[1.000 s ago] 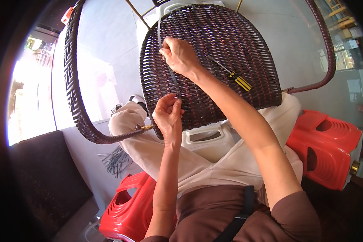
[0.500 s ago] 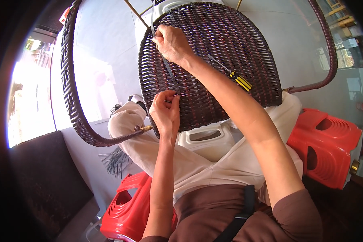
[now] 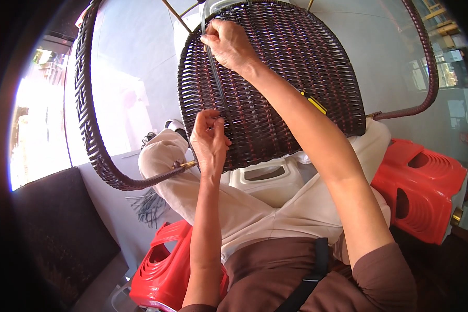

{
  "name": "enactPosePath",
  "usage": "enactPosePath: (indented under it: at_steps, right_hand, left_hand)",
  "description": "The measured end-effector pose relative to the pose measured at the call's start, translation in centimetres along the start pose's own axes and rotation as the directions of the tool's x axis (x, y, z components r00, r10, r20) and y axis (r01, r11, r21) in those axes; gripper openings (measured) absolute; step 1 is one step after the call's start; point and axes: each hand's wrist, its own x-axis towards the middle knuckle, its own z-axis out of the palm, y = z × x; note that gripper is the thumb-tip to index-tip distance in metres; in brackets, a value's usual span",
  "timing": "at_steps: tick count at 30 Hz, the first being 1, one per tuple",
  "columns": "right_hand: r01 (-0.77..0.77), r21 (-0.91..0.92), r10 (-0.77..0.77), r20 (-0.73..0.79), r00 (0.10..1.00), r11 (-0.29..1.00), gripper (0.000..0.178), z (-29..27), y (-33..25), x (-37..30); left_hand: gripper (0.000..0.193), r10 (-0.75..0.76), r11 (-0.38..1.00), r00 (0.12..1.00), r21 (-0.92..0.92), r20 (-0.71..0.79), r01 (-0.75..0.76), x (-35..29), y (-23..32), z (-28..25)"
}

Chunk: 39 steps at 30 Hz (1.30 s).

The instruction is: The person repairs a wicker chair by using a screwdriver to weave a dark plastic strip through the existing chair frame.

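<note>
one long grey strip [image 3: 216,75] runs down the left side of a dark woven seat [image 3: 296,67], from past its curved far rim to about the middle of the weave. the seat's near edge reaches over the person's pale trousers [image 3: 265,226] and a white plastic stool [image 3: 288,183]. wrapped frame pieces bound the scene, a left loop [image 3: 83,99] and a right loop [image 3: 431,78], both well apart from the hands, with pale floor [image 3: 151,62] open between the left loop and the seat. a brass-coloured rod [image 3: 178,16] meets the seat's far rim near the right hand [image 3: 229,46]. the widest open stretch of weave lies to the right, where the right forearm [image 3: 301,127] crosses it and a yellow-and-black handle [image 3: 317,105] shows just beside the arm. reaching up and across from the lower right, that arm is nearly straight, its fingers curled closed on the strip near the far left rim. the left hand [image 3: 210,139] rises on an upright forearm above the seat's near left part, fingers bent and thumb close by the strip's lower end; whether they pinch it cannot be told. a left red stool [image 3: 164,273] and a right red stool [image 3: 436,193] flank the person, and a bundle of loose strips [image 3: 148,208] lies beside the left leg
</note>
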Motion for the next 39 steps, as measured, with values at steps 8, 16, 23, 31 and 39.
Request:
enactPosePath:
  at_steps: [8, 16, 23, 31, 39]
  right_hand:
    - [-0.093, 0.274, 0.064, 0.111, 0.992, 0.957, 0.013, -2.6, -2.8, -0.6]
    - [-0.367, 0.446, 0.254, 0.294, 0.921, 0.816, 0.018, -7.0, -7.5, -9.8]
    - [-0.557, 0.606, 0.438, 0.351, 0.828, 0.568, 0.010, -3.5, -7.3, -20.2]
    - [-0.612, 0.554, 0.506, 0.353, 0.787, 0.565, 0.009, -3.3, -6.4, -23.2]
    - [-0.486, 0.443, 0.402, 0.274, 0.874, 0.754, 0.017, -4.6, -7.3, -21.2]
  left_hand:
    - [0.041, 0.321, 0.931, 0.943, -0.214, 0.092, -0.296, 4.9, 4.8, -0.7]
    - [0.032, 0.303, 0.825, 0.950, -0.519, 0.071, -0.224, 2.2, 9.0, -1.6]
    - [0.035, 0.073, 0.895, 0.980, -0.446, 0.188, 0.018, -2.8, 4.9, -2.8]
    - [0.018, -0.080, 0.793, 0.959, -0.566, 0.271, 0.226, -4.4, 1.6, -1.6]
    - [0.008, -0.039, 0.710, 0.979, -0.684, 0.198, 0.167, -4.4, 1.6, -1.8]
